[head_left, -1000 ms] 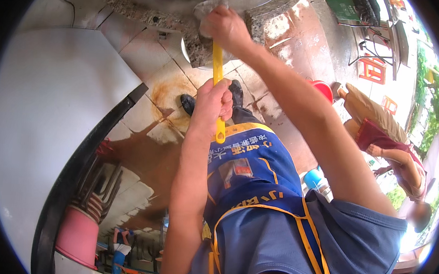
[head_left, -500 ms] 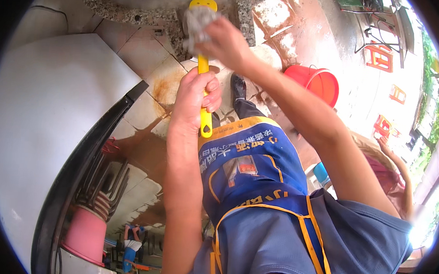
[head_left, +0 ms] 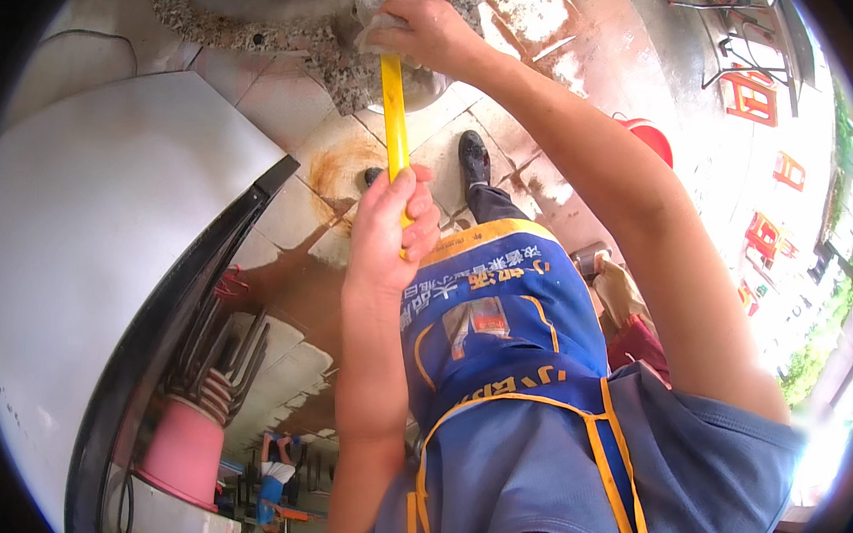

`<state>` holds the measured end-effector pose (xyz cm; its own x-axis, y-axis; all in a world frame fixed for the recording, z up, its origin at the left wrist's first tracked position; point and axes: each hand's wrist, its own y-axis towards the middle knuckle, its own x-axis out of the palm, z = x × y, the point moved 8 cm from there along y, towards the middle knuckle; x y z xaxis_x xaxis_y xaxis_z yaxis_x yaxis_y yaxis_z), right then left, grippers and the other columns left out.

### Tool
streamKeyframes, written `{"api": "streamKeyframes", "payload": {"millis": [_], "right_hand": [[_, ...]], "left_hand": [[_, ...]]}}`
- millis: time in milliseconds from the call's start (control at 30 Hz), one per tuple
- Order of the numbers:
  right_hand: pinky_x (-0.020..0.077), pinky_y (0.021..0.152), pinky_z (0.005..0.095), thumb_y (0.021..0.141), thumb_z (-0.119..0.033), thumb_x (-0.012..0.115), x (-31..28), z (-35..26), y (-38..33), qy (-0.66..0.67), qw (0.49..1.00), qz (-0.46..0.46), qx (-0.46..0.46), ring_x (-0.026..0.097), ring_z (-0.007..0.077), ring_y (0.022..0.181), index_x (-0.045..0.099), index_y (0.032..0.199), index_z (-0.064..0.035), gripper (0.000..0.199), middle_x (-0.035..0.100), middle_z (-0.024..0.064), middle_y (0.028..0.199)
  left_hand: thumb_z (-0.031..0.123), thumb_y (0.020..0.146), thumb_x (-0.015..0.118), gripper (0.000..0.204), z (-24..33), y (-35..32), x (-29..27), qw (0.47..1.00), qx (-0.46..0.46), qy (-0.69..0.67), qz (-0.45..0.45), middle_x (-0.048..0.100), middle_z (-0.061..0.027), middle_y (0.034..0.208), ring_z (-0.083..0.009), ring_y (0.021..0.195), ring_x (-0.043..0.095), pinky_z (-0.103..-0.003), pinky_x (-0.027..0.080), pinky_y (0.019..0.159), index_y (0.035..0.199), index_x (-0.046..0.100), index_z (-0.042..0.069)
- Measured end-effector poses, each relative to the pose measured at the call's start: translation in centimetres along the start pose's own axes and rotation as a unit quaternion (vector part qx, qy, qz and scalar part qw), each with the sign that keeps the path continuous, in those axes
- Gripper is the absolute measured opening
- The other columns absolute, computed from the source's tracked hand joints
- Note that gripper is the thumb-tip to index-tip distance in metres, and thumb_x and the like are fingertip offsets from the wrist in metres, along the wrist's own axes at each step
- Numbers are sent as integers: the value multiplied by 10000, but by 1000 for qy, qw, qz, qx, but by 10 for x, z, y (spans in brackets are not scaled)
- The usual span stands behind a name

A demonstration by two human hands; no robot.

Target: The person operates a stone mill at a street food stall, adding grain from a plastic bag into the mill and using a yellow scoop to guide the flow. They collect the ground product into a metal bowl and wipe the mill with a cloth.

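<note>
My left hand (head_left: 390, 228) is wrapped round the lower handle of a long yellow tool (head_left: 394, 110), which stands nearly upright in front of my apron. At the tool's upper end, my right hand (head_left: 427, 35) presses a crumpled whitish-grey cloth (head_left: 366, 16) against it with bent fingers. The tool's head is mostly covered by the cloth and my right hand, so its kind does not show. A speckled stone counter edge (head_left: 293, 49) lies behind and beyond the upper end.
At left is a large white surface (head_left: 112, 202) with a black edge (head_left: 184, 292). Pink stacked stools (head_left: 184, 447) stand below it. A red bucket (head_left: 653, 140) is partly behind my right forearm. Another person's red clothing (head_left: 639, 347) shows at right. Red stools (head_left: 752, 98) stand farther off.
My right hand and cloth have shifted slightly up at the tool's upper end. My left hand has moved lower, towards the handle's end. The person at right has moved closer behind my right arm.
</note>
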<state>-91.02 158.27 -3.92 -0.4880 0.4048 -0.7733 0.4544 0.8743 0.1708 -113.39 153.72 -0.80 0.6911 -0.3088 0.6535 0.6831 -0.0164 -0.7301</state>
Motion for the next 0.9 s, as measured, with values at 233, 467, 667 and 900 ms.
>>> {"api": "streamKeyframes", "payload": {"millis": [233, 467, 667, 900], "right_hand": [[528, 856, 426, 789, -232, 753, -23, -85, -90, 231, 968, -4, 97, 585, 372, 1015, 659, 1094, -109, 342, 570, 194, 1028], [511, 806, 412, 832, -188, 740, -11, -35, -52, 121, 980, 86, 135, 592, 367, 923, 668, 1053, -50, 270, 546, 181, 1040], [541, 796, 432, 746, -94, 768, -3, -62, -81, 161, 981, 39, 100, 614, 389, 885, 655, 980, -35, 266, 564, 181, 1051], [544, 796, 454, 839, -193, 707, -37, -32, -25, 84, 987, 97, 96, 640, 359, 918, 669, 994, -91, 189, 604, 169, 1030]], "left_hand": [[183, 1007, 535, 133, 4, -2, 3, 993, 33, 87, 73, 413, 35, 691, -45, 458, 334, -203, 250, 345, 1013, 529, 51], [177, 977, 571, 135, -4, -6, 15, 989, 39, 107, 96, 393, 36, 675, -43, 448, 315, -201, 239, 346, 992, 515, 55], [153, 984, 532, 102, -15, -7, -1, 990, 22, 88, 104, 363, 39, 664, -46, 448, 311, -214, 236, 345, 978, 487, 62], [178, 1006, 539, 127, -24, -10, -16, 993, 14, 32, 115, 360, 39, 658, -46, 447, 299, -214, 218, 343, 1016, 499, 58]]}}
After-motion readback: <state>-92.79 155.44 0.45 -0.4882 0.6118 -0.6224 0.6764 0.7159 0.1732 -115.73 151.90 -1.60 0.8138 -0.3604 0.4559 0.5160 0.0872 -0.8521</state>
